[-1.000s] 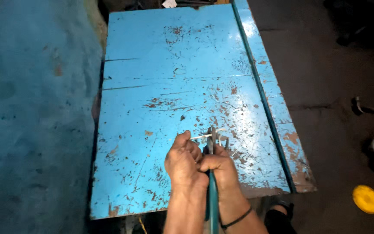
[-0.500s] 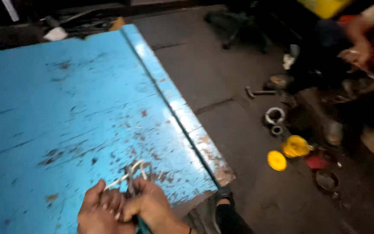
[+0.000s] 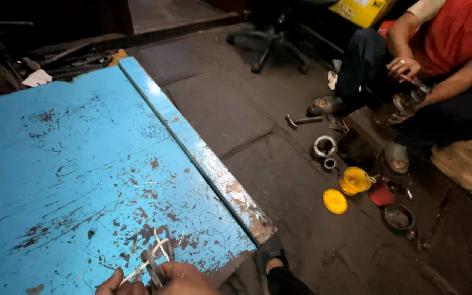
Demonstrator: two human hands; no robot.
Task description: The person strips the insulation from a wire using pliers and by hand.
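at the bottom edge the left hand point(image 3: 117, 285) shows only as a few fingertips resting on the blue panel point(image 3: 72, 164), and i cannot tell whether it grips anything. just beside it the right hand point(image 3: 184, 278) is clenched round a pair of pliers point(image 3: 157, 261), whose jaws stand over a loop of pale wire point(image 3: 159, 248) lying on the chipped paint near the panel's near corner. since the view is turned toward the floor, the pliers could slip off the wire or nip a fingertip, and the loose wire end could spring up. to the right, a foot point(image 3: 274, 267) sits close under the panel edge, where a dropped tool could land. further right lie a yellow lid point(image 3: 335, 201) and a yellow tub point(image 3: 354, 180), and at the top a yellow box point(image 3: 363, 11) with dark print stands beside a seated person point(image 3: 443, 43).
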